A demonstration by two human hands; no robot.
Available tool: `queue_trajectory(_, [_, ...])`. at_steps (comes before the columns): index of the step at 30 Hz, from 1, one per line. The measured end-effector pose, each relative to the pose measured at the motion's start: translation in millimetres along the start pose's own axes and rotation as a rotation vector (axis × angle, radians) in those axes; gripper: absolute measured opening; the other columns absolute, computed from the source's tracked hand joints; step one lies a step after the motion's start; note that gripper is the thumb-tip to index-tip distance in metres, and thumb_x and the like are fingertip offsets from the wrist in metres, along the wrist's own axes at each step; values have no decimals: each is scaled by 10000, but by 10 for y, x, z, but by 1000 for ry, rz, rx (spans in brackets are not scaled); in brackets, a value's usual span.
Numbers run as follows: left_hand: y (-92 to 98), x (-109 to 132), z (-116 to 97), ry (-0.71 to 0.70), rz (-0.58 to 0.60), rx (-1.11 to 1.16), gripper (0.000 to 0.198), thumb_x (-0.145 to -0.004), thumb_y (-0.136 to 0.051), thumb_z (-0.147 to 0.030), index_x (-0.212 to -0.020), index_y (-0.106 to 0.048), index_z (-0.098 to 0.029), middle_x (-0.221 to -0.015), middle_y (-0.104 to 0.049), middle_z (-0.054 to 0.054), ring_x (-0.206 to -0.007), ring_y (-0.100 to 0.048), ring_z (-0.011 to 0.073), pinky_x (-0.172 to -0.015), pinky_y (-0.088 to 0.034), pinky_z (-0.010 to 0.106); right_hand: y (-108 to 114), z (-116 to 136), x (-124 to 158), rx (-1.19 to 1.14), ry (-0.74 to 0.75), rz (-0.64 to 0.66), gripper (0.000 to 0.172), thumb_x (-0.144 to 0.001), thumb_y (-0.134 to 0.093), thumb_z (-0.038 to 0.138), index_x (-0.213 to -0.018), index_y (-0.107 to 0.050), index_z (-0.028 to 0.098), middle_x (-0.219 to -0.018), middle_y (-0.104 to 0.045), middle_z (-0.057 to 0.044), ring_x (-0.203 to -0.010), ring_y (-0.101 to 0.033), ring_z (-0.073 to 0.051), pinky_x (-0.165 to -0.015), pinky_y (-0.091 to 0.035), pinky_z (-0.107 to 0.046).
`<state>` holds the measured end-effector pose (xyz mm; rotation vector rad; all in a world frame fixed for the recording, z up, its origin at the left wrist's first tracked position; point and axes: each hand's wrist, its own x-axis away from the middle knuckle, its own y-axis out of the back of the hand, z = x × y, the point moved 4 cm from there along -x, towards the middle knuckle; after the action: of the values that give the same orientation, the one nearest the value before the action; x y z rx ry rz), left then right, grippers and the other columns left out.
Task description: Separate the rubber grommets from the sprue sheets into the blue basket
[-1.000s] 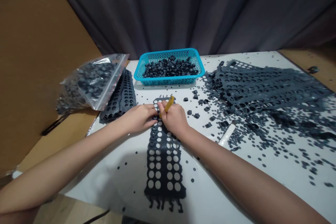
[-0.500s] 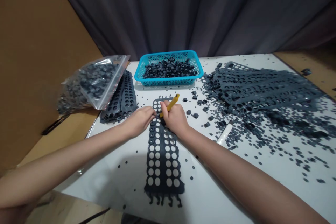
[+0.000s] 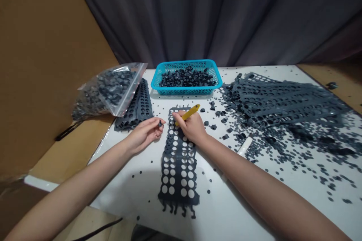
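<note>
A dark rubber sheet [image 3: 178,169] with rows of round holes lies lengthwise in front of me; a few ring-shaped parts [image 3: 169,144] still sit along its left side. My right hand [image 3: 192,126] rests over its upper half, wrapped round a yellow pen-like tool [image 3: 190,113] whose lower end is hidden by the thumb. Just left of the sheet, my left hand [image 3: 145,133] is turned partly palm up. Between its thumb and forefinger it pinches a small dark rubber part [image 3: 160,123].
Behind the sheet stands a blue basket [image 3: 186,91] of small dark parts. A clear zip bag [image 3: 109,90] of similar parts leans on punched sheets [image 3: 138,107] at left. More sheets [image 3: 283,98], scattered dark discs and a white stick [image 3: 244,145] lie at right.
My left hand has drawn away from the sheet to the left with a small dark part in its fingers. My right hand stays over the sheet with the yellow tool. The view has shifted slightly.
</note>
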<state>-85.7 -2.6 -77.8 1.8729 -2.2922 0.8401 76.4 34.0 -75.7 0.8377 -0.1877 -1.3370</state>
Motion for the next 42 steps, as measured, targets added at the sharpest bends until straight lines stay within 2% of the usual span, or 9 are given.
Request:
queue_trajectory(5, [-134, 92, 60, 69, 95, 159, 219, -847, -518, -320, -836, -615, -124, -612, -450, -12, -503, -393, 50, -476, -336, 162, 15, 28, -81, 152, 98, 5, 421, -902, -384, 420, -600, -554, 183, -562, -560, -15, -528, -487, -126, -517, -261, -234])
queue_trajectory(10, [-192, 167, 26, 93, 55, -32, 346, -905, -317, -401, -814, -553, -165, -622, -405, -10, -481, -338, 78, -469, -352, 209, 77, 81, -186, -20, 83, 62, 358, -885, -438, 397, -653, -601, 179, -636, -616, -19, -609, -546, -132, -596, -350, -232])
queue_trajectory(14, [-145, 187, -3, 119, 22, -36, 276, -868, -310, -298, -848, -546, -158, -679, -468, 23, -515, -401, 95, -483, -387, 228, 272, 119, -140, -250, -98, 49, 217, -821, -528, 345, -724, -624, 176, -665, -641, -17, -634, -586, -143, -638, -424, -256])
queue_trajectory(18, [-1, 129, -63, 55, -49, -9, 238, -712, -321, -114, -814, -534, -145, -751, -536, 57, -607, -492, 119, -537, -429, 250, 326, 136, 113, -396, -305, 152, 100, -729, -589, 248, -779, -622, 167, -701, -654, -31, -626, -602, -155, -589, -460, -271])
queue_trajectory(22, [71, 34, -132, -117, -78, -465, 137, -683, -405, -118, -738, -524, -156, -624, -477, -4, -551, -450, 114, -532, -403, 252, 231, 136, 357, -377, -383, 155, 96, -675, -552, 158, -736, -625, 166, -719, -652, -30, -642, -588, -152, -587, -451, -268])
queue_trajectory(25, [-40, -9, -218, -418, 15, -1026, 131, -714, -501, -159, -805, -595, -161, -698, -539, 3, -642, -492, 132, -619, -420, 274, 175, 123, 424, -352, -395, 60, 77, -660, -540, 158, -682, -613, 164, -650, -627, -18, -602, -561, -148, -565, -431, -265])
queue_trajectory(28, [-171, -55, -250, -616, 217, -1302, 198, -760, -502, -167, -917, -624, -165, -875, -595, 46, -841, -538, 169, -770, -430, 310, 146, 122, 430, -338, -362, 36, 79, -671, -527, 170, -665, -606, 167, -630, -617, -16, -607, -557, -151, -579, -430, -268])
queue_trajectory(33, [-243, -154, -291, -638, 478, -1423, 258, -776, -491, -150, -1000, -618, -168, -909, -601, 59, -882, -541, 179, -813, -429, 320, 132, 110, 429, -324, -338, 70, 95, -707, -514, 182, -699, -609, 172, -644, -624, -20, -621, -566, -146, -607, -437, -272])
queue_trajectory(42, [-293, -133, -282, -623, 533, -1546, 144, -806, -508, -237, -859, -622, -168, -809, -610, 56, -830, -545, 186, -731, -430, 295, 117, 150, 379, -282, -300, 93, 100, -707, -504, 162, -654, -588, 174, -595, -602, 1, -562, -534, -117, -553, -402, -238])
